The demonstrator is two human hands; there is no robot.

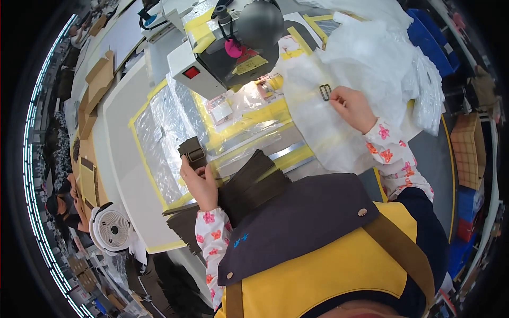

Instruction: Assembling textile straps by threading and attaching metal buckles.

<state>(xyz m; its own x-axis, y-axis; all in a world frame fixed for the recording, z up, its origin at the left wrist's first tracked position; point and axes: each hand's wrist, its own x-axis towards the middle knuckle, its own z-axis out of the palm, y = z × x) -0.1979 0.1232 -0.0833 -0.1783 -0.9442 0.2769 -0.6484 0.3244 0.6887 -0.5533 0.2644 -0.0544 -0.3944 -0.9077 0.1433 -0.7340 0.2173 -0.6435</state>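
Two hands at work: both belong to one person seen from above, in flowered sleeves and a yellow and dark apron.
Landmark: the sewing machine (222, 50), grey-white with a red switch and yellow tape, sits at the top centre of the view.
Work table (124, 159): pale, edged with yellow tape, it spreads below and left of the machine; a clear plastic sheet covers part of it.
White plastic bags (366, 58): a large crumpled heap lies right of the machine; what they contain cannot be made out.
Blue bins (429, 37): they stand far right of the machine, behind the bags; their contents are hidden.
Stack of dark straps (254, 183): olive-brown webbing pieces are piled below the machine, just in front of the apron.
Small white fan (111, 229): it sits well below and left of the machine, beyond the table's edge.
Left hand (200, 183): below and slightly left of the machine, its fingers are closed around a strap with buckle (192, 151), holding it upright over the table.
Right hand (352, 108): right of the machine, on the bags, thumb and fingertips pinch a loose metal buckle (325, 92).
Progress, as a judgement: one strap already carries its buckle, another buckle is just picked, and the stack of bare straps suggests much remains.
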